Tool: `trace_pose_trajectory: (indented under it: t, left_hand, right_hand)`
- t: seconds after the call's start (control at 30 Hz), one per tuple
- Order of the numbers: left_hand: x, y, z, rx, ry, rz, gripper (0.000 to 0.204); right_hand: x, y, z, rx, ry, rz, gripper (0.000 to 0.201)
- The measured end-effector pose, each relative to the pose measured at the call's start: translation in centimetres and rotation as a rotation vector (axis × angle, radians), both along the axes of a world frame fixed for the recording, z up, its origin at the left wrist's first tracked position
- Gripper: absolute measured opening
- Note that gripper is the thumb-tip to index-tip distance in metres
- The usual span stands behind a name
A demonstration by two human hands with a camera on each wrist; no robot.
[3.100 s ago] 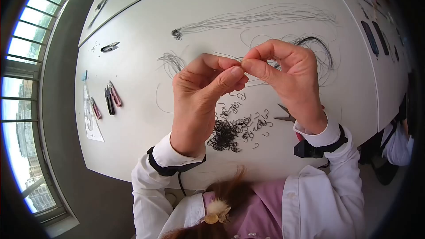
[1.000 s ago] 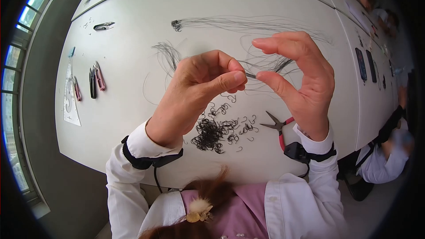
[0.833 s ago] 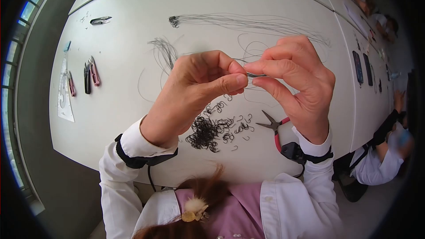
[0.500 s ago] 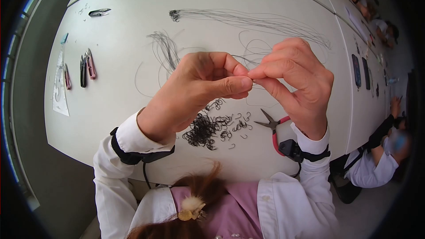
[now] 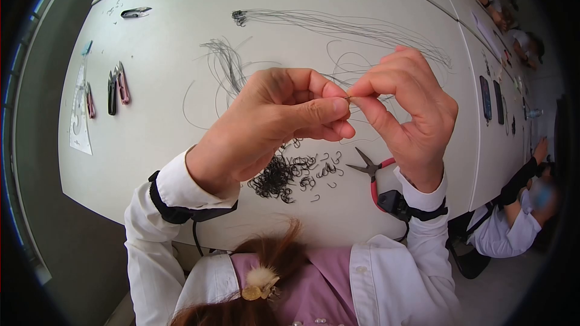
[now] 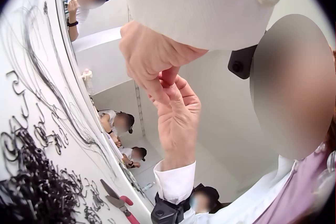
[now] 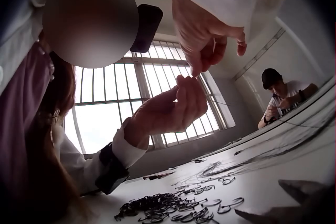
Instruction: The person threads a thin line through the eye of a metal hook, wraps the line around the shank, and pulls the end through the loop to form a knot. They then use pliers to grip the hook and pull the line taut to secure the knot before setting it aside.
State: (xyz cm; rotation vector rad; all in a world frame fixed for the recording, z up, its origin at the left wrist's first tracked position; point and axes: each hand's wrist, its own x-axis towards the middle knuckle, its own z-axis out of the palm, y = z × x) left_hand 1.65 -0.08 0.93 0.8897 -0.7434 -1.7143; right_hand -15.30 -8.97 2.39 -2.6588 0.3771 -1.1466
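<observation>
Above the table, my left hand [image 5: 284, 108] pinches a tiny thin piece [image 5: 348, 98] between thumb and forefinger. From the other side my right hand [image 5: 411, 105] pinches at the same spot, its thumb and forefinger meeting the left fingertips. Cannot tell whether this piece is line or a hook. In the left wrist view the fingertips of both hands overlap and hide it. Below the hands lies a pile of black fish hooks [image 5: 272, 180], with loose ones scattered to its right. Behind them a bundle of thin dark line [image 5: 228, 69] spreads over the white table [image 5: 163, 66].
Red-handled pliers [image 5: 373, 176] lie right of the hooks. Farther back is a row of long lines with hooks bunched at one end [image 5: 240, 18]. Thread snips [image 5: 113, 93] and a clear set square [image 5: 80, 115] are at left. Other people [image 5: 507, 217] sit along the right.
My right hand's thumb and forefinger, spread apart a second ago, have closed together at the left fingertips. The head view has shifted, so the table things appear farther left and higher.
</observation>
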Motion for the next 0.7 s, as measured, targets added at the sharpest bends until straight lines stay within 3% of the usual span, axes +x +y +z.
trace_pose_trajectory:
  t: [0.23,0.43,0.6,0.7]
  left_hand:
    - [0.1,0.0,0.0,0.020,0.018,-0.001,0.010]
    - [0.0,0.0,0.0,0.015,-0.027,-0.013,0.011]
    - [-0.9,0.5,0.7,0.052,-0.051,0.046,0.015]
    - [0.0,0.3,0.5,-0.017,-0.105,-0.038,0.016]
  right_hand:
    - [-0.1,0.4,0.5,0.120,0.023,0.013,0.013]
    - [-0.4,0.2,0.6,0.122,0.083,0.030,0.013]
    - [-0.4,0.5,0.6,0.018,0.061,-0.077,0.014]
    - [-0.7,0.0,0.6,0.024,0.022,-0.090,0.014]
